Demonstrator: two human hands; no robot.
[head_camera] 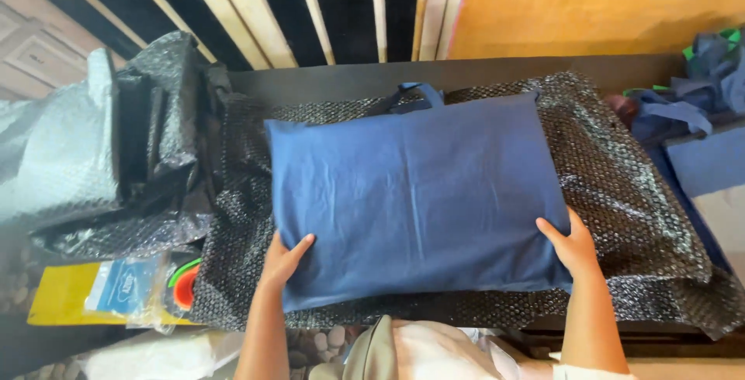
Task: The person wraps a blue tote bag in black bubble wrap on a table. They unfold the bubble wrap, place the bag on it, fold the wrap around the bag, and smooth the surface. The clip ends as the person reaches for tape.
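Left hand (pixel 283 260): clasps the near left corner of the blue fabric bag (pixel 415 197) — thumb on top
Right hand (pixel 574 246): grips the bag's near right edge, fingers curled underneath
Bag: lies flat on the black bubble wrap (pixel 621 170) covering the dark table (pixel 326 79)
Left of the bag: yellow packet (pixel 66 298), bundled bubble wrap (pixel 151 139)
Right of the bag: more blue bags (pixel 710 147)
Beyond the bag — handle (pixel 415 94), wooden slats (pixel 264 7)

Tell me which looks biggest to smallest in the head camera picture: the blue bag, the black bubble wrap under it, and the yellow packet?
1. The black bubble wrap looks biggest; it spreads past the bag on every side.
2. The blue bag, held by the left hand and right hand.
3. The yellow packet looks smallest, though it is partly covered.
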